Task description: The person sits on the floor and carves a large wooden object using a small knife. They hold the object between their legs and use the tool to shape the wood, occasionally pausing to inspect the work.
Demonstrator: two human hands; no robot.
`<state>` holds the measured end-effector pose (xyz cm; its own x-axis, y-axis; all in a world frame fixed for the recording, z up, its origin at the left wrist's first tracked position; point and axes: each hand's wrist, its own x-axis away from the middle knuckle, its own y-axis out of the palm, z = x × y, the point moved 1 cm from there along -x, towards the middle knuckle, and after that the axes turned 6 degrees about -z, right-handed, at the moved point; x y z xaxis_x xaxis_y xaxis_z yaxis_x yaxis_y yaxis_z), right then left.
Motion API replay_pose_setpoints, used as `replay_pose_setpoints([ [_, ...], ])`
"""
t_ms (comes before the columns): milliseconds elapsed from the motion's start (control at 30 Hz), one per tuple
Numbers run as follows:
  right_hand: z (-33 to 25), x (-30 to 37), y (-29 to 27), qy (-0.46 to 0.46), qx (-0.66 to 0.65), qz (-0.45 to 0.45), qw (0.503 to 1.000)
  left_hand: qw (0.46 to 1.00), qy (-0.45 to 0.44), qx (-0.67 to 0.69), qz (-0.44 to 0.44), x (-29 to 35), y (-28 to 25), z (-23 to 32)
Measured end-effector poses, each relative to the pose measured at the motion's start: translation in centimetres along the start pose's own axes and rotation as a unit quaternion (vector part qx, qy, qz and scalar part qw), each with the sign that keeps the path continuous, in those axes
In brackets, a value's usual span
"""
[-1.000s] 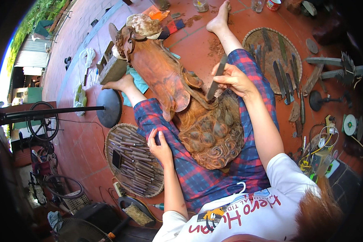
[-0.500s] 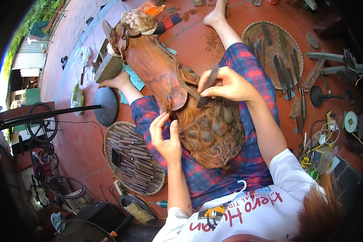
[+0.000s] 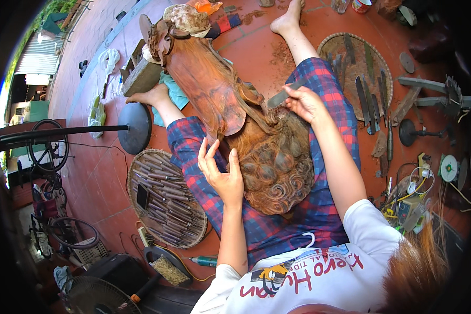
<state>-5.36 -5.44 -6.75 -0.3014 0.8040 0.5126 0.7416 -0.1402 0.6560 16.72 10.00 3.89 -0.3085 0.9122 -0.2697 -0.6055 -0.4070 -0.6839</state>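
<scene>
Right hand (image 3: 307, 106): fingertips clamped on grey strip (image 3: 278, 99)
Left hand (image 3: 226, 183): apart, fingers spread beside wood carving (image 3: 209, 89), contact unclear
Wood carving: near end between plaid-covered legs (image 3: 324, 86)
Possible slip: scratched wood, from fingertip-only pinch on strip

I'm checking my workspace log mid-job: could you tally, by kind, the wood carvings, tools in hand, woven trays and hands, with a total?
Wood carving: 1
Flat tool, in the right hand: 1
Woven trays, one at left and one at right: 2
Hands, the right and the left hand: 2
Total: 6
</scene>
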Motion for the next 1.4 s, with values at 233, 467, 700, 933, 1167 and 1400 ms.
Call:
replay_pose_setpoints([
  [233,1.1,-1.1,1.9,0.105,0.110,-0.180,0.972,0.998,-0.028,-0.031,-0.050,-4.1,0.7,0.6],
  [467,0.4,-1.7,2.6,0.125,0.149,-0.233,0.953,0.985,-0.047,-0.103,-0.127,-6.0,3.2,2.1],
  [700,0.2,-0.2,3.9,0.091,0.191,-0.191,0.959,0.980,-0.060,-0.098,-0.162,-6.1,2.9,2.0],
  [933,0.9,0.0,3.2,-0.023,0.226,-0.172,0.958,0.976,-0.066,-0.156,-0.135,-6.0,4.0,2.3],
  [1167,0.9,-0.7,3.1,-0.003,0.172,-0.172,0.970,0.983,-0.036,-0.121,-0.134,-6.1,3.7,1.6],
  [1400,1.1,-0.8,2.7,0.038,0.236,-0.203,0.949,0.983,-0.039,-0.105,-0.143,-5.9,3.4,1.6],
])
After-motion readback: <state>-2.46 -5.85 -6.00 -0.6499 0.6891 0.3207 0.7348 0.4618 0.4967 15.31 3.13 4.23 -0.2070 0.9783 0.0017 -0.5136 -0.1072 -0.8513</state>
